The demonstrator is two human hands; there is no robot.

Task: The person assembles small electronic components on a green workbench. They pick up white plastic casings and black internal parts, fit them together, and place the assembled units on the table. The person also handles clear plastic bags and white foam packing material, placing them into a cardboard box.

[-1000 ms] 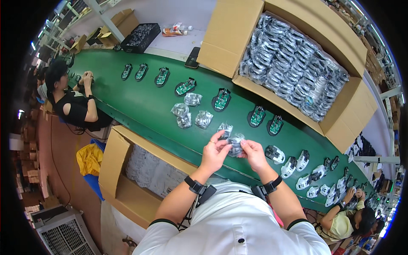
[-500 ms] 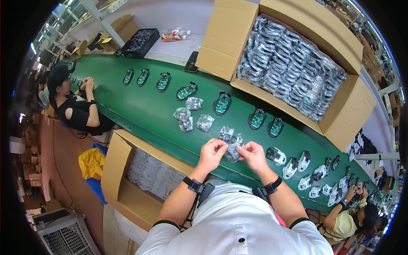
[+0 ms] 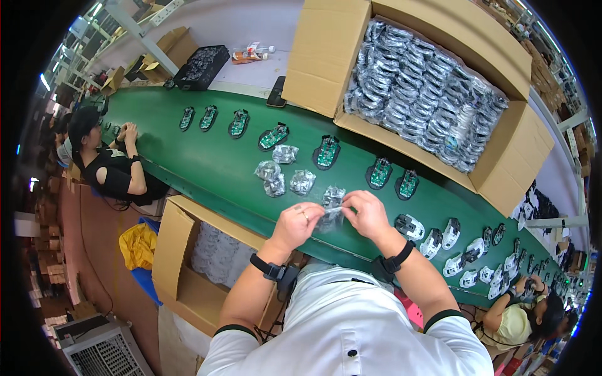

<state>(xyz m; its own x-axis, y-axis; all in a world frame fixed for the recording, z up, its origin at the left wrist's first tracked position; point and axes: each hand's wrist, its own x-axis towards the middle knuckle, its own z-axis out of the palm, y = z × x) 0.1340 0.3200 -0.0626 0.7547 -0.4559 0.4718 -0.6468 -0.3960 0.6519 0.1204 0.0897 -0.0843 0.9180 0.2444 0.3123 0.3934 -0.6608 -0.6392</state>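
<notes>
Both hands meet at the near edge of the green work surface, pinching a clear plastic bag (image 3: 328,220) between them. My left hand (image 3: 297,225) has its fingertips closed on the bag's left side; my right hand (image 3: 366,214) pinches it from the upper right. The bag looks thin and see-through, and I cannot make out whether anything is inside. Just beyond my fingertips lies a bagged grey part (image 3: 333,195). More such bagged parts (image 3: 303,182) rest to the left. Farther back stand mouse bases with green circuit boards (image 3: 327,152).
A large open carton (image 3: 433,161) full of bagged parts stands at the far right. Another carton (image 3: 174,250) sits below the edge at left. White mouse shells (image 3: 431,243) line the right. Co-workers (image 3: 103,160) sit at both ends. A phone (image 3: 276,92) lies at the back.
The bag between my hands has shifted left and looks thinner and more see-through. My right hand has moved up and left, my left hand slightly left and down.
</notes>
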